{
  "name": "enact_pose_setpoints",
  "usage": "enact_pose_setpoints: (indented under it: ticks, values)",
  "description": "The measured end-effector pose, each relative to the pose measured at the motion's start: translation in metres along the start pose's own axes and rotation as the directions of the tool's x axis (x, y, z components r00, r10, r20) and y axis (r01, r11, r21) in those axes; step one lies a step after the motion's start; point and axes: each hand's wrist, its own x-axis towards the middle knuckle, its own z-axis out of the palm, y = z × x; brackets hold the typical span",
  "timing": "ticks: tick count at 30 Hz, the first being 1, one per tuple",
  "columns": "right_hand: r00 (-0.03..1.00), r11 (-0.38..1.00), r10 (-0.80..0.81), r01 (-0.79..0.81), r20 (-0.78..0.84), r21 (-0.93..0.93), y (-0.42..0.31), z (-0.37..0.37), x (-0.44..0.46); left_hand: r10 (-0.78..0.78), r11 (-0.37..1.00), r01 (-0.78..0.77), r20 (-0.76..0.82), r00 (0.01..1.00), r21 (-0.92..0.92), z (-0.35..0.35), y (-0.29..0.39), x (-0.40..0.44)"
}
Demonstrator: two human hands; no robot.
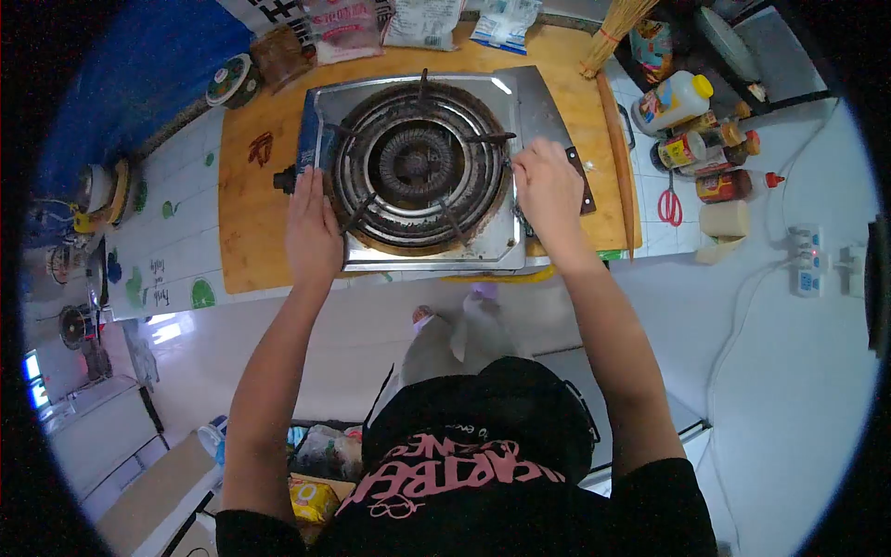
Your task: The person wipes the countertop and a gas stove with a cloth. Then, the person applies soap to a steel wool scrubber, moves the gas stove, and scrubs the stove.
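Note:
A single-burner gas stove (506, 249) with a round black burner and pan supports sits on a wooden board (260, 213). My left hand (314, 227) lies along the stove's left side, fingers stretched out, near the black knob (284, 180). At the right edge of the stove, my right hand (549, 190) is closed, with its fingertips against the metal rim. Whatever those fingers may hold is hidden. Beside the stove, partly under my right hand, lies a cleaver (536, 97) with a dark riveted handle.
Seasoning packets (422, 23) line the back, with a straw brush (620, 28) to their right. Bottles (673, 100) and red scissors (669, 206) stand or lie on the right. Dried chilies (261, 147) rest on the board's left. A power strip (807, 260) hangs on the right wall.

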Motion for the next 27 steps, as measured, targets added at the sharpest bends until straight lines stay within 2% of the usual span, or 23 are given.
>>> enact_pose_setpoints:
  ticks: [2, 4, 5, 7, 8, 10, 13, 17, 19, 20, 22, 25, 27]
  values:
    - [1.000, 1.000, 0.019, -0.018, -0.015, 0.017, -0.003, 0.001, -0.005, -0.002, 1.000, 0.002, 0.006, 1.000, -0.003, 0.001, -0.001, 0.000]
    - [0.996, 0.998, -0.008, 0.014, 0.093, -0.063, -0.011, -0.005, -0.029, -0.008, 1.000, 0.008, 0.007, 1.000, -0.013, 0.003, -0.001, 0.002]
    - [0.995, 0.998, -0.009, 0.015, 0.094, -0.060, -0.018, -0.013, -0.043, -0.006, 1.000, 0.006, 0.008, 1.000, -0.012, 0.003, -0.001, 0.002]
    - [0.972, 0.994, -0.071, 0.050, 0.226, 0.095, -0.031, -0.027, -0.065, -0.007, 1.000, 0.007, 0.016, 1.000, -0.010, 0.004, -0.003, 0.001]
    - [0.971, 0.994, -0.067, 0.045, 0.229, 0.099, -0.025, -0.022, -0.063, 0.005, 1.000, -0.005, 0.008, 1.000, -0.006, 0.005, -0.004, 0.000]
    - [0.996, 1.000, -0.003, 0.000, 0.094, 0.030, -0.003, -0.003, -0.043, 0.022, 1.000, -0.022, 0.003, 1.000, 0.002, 0.005, -0.004, 0.000]
    - [0.999, 0.999, 0.042, -0.043, 0.009, 0.015, 0.008, 0.005, 0.009, 0.033, 0.999, -0.033, 0.017, 0.999, 0.041, 0.001, -0.002, 0.000]
    - [0.998, 0.995, 0.058, -0.057, -0.015, 0.083, 0.012, 0.005, -0.005, 0.019, 0.999, -0.020, 0.028, 0.999, 0.030, 0.000, -0.002, 0.000]
    - [0.986, 0.994, 0.037, -0.054, 0.165, 0.099, 0.004, -0.012, -0.044, 0.015, 0.999, -0.016, 0.025, 1.000, 0.038, 0.003, -0.004, 0.001]
    - [0.985, 0.994, 0.036, -0.053, 0.167, 0.097, -0.002, -0.018, -0.053, 0.009, 1.000, -0.010, 0.022, 1.000, 0.026, 0.003, -0.004, 0.000]
    - [0.993, 0.954, 0.021, -0.055, 0.117, 0.296, -0.008, -0.027, -0.060, 0.003, 1.000, -0.004, 0.014, 1.000, 0.014, 0.004, -0.004, 0.000]
    - [0.995, 0.976, 0.085, -0.094, 0.053, 0.194, 0.004, -0.005, -0.024, -0.007, 1.000, 0.007, 0.024, 1.000, 0.007, 0.003, -0.003, 0.002]
    - [0.993, 0.964, 0.119, -0.120, 0.015, 0.236, 0.006, 0.002, -0.008, -0.009, 0.999, 0.008, 0.032, 0.999, 0.035, -0.001, 0.001, 0.002]
